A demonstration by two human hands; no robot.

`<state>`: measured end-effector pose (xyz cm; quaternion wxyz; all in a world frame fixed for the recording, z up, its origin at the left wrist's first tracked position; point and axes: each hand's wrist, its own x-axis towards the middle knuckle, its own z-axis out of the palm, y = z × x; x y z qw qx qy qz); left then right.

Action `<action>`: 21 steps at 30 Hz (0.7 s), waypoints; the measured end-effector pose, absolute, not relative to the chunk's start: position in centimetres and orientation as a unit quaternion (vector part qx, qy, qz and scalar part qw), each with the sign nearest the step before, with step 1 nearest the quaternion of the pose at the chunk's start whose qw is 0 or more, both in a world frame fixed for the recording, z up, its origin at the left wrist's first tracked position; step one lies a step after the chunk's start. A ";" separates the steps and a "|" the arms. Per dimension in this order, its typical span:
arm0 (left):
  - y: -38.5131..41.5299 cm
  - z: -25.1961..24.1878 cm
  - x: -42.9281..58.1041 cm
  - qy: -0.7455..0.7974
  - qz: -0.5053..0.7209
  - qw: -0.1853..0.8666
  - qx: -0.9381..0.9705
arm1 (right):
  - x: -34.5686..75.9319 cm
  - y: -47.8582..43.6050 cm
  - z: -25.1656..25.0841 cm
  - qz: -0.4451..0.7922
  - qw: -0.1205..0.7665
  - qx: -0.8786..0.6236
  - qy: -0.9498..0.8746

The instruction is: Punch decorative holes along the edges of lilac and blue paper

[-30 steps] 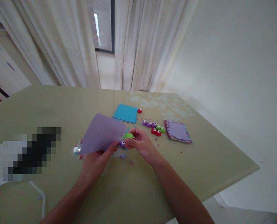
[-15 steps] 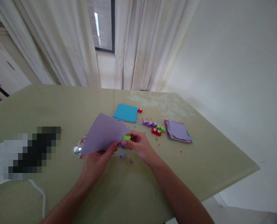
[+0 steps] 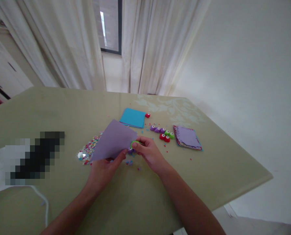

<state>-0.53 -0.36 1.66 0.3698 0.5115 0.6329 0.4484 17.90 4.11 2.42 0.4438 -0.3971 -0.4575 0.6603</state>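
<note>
A sheet of purple paper is pinched in my left hand, which is closed on its near edge with the thumb on top. My right hand is closed around a small green craft punch at the sheet's right corner. My fingers partly cover the punch, so I cannot see how much paper is inside it. Just below it, another small purple piece shows between my hands. Tiny paper bits lie on the table under my hands.
Colourful confetti is heaped left of the sheet. Blue paper lies behind, beside a red punch. Several purple, green and red punches stand in rows, left of a stack of edge-punched paper. A white cable runs at front left.
The purple sheet has shifted right and turned slightly, uncovering more confetti. My right hand's fingers now cover more of the green punch.
</note>
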 end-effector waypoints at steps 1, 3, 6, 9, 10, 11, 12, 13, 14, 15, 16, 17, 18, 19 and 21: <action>-0.4 1.9 -0.4 0.629 0.450 0.378 0.509 | 17.9 4.2 2.3 0.663 0.446 -0.396 -0.454; -0.5 2.5 -0.3 0.625 0.455 0.392 0.499 | 18.0 4.3 2.0 0.662 0.447 -0.394 -0.454; -0.5 2.9 -0.2 0.622 0.464 0.396 0.491 | 17.9 4.3 2.0 0.647 0.446 -0.395 -0.477; -0.4 2.6 -0.2 0.626 0.466 0.381 0.496 | 17.8 4.3 2.3 0.630 0.447 -0.403 -0.491; -0.4 2.5 -0.2 0.631 0.464 0.372 0.498 | 17.7 4.3 2.4 0.626 0.449 -0.407 -0.491; -0.4 2.4 -0.2 0.636 0.459 0.367 0.499 | 17.7 4.2 2.5 0.622 0.451 -0.412 -0.490; -0.4 2.3 -0.1 0.640 0.455 0.364 0.501 | 17.6 4.2 2.5 0.618 0.452 -0.415 -0.491; -0.4 2.2 -0.1 0.638 0.452 0.365 0.505 | 17.6 4.2 2.6 0.615 0.451 -0.418 -0.493; -0.4 2.1 -0.1 0.631 0.452 0.370 0.510 | 17.6 4.2 2.6 0.613 0.448 -0.420 -0.496; -0.4 2.1 0.0 0.621 0.455 0.376 0.515 | 17.6 4.1 2.6 0.611 0.445 -0.421 -0.502; -0.4 2.1 0.0 0.610 0.460 0.382 0.520 | 17.6 4.1 2.5 0.609 0.440 -0.422 -0.507; -0.4 2.1 0.0 0.602 0.466 0.386 0.521 | 17.7 4.1 2.5 0.608 0.437 -0.421 -0.511; -0.4 2.2 0.0 0.598 0.470 0.388 0.521 | 17.7 4.1 2.5 0.608 0.436 -0.421 -0.513; -0.4 2.2 0.0 0.597 0.472 0.389 0.520 | 17.7 4.1 2.4 0.609 0.435 -0.420 -0.513; -0.4 2.3 0.0 0.598 0.478 0.387 0.515 | 17.6 4.1 2.3 0.613 0.437 -0.417 -0.510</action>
